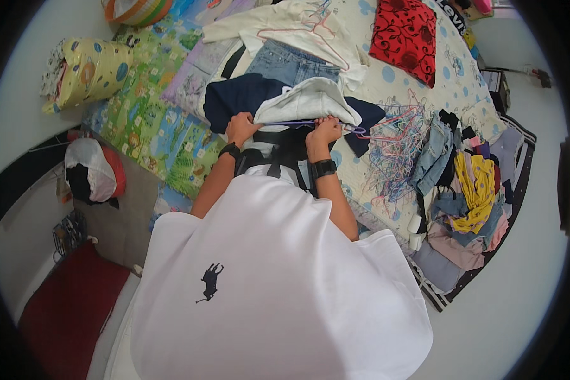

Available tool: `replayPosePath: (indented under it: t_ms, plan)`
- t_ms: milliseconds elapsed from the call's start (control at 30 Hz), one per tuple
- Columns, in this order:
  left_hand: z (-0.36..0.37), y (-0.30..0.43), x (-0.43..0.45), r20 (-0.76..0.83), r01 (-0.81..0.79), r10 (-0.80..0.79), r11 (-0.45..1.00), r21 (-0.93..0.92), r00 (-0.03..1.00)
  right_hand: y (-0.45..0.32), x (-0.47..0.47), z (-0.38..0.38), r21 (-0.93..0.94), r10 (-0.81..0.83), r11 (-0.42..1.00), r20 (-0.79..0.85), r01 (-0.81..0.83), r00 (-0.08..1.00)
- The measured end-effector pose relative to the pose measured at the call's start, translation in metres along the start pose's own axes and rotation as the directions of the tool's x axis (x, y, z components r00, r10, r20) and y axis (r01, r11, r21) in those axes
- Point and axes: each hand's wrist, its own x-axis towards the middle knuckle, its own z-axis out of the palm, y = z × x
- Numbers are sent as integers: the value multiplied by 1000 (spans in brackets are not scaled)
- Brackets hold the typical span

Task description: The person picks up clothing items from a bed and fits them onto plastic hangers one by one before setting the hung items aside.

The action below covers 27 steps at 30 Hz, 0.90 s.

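A purple clothes hanger (287, 123) is held level between my two hands, close to my body. My left hand (241, 128) grips one end of it, and my right hand (328, 128) holds it near the hook, which points to the right. Against the hanger lies a navy garment (240, 97) with a pale grey hood or lining (308, 102) turned up over it. Part of the hanger is hidden by cloth and fingers. Beyond the garment lie blue denim bottoms (289, 61) and a cream top (251, 23) with a pink hanger (330, 42) on it.
On the bed to the right are a tangled heap of hangers (394, 156), a denim garment (432, 156) and a clothes pile with a yellow dotted cloth (475, 190). A red patterned cushion (403, 38) lies farther back. A rolled yellow bundle (95, 71) is at the left.
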Motion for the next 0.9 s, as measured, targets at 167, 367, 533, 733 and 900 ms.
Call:
replayPosePath:
  t_ms: [167,367,533,733,900]
  plan:
    - [13,-6,3,-96,-183,167,966,-184,981,-6,-3,-5,56,93,994,5,-93,996]
    - [29,-18,9,9,-248,262,926,-285,965,-14,0,-8,56,161,984,149,-171,976]
    - [23,-14,1,115,-146,225,870,-471,968,-14,-6,-14,4,280,956,296,-294,913]
    - [27,-4,-16,186,-168,304,836,-523,934,17,-58,-15,-166,545,837,329,-521,771]
    - [47,2,-23,-63,-291,291,863,-413,955,33,-50,-13,-88,581,806,306,-586,754]
